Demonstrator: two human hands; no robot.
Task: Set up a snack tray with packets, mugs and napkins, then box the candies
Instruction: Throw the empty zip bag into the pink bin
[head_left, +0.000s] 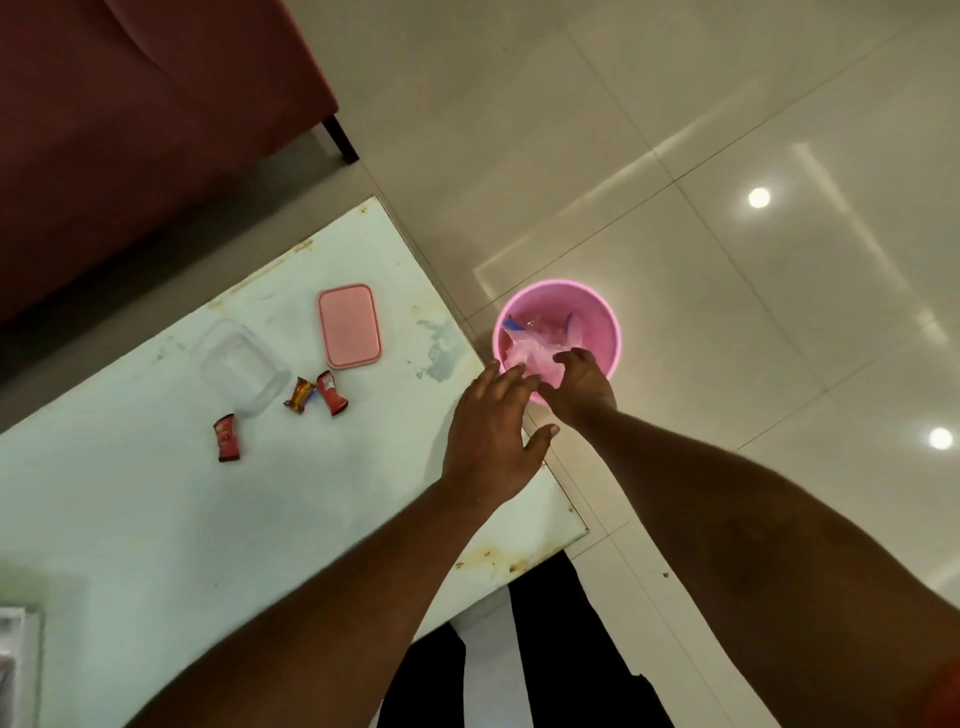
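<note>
Three red candy wrappers lie on the pale table (130, 519): one (227, 438) at the left, two (300, 395) (331, 393) side by side. A clear plastic box (243, 367) stands open beside them, and its pink lid (349, 326) lies flat farther back. A pink bin (597, 317) sits on the floor past the table's corner, with a clear plastic bag (540, 345) inside. My right hand (582, 382) reaches into the bin, fingers on the bag. My left hand (493, 441) hovers at the bin's near rim with fingers spread, touching the bag's edge.
A dark red sofa (145, 119) stands behind the table. Glossy white floor tiles (727, 156) spread to the right. The corner of a white tray (15, 660) shows at the lower left edge. Dark trouser legs (519, 665) are below the table edge.
</note>
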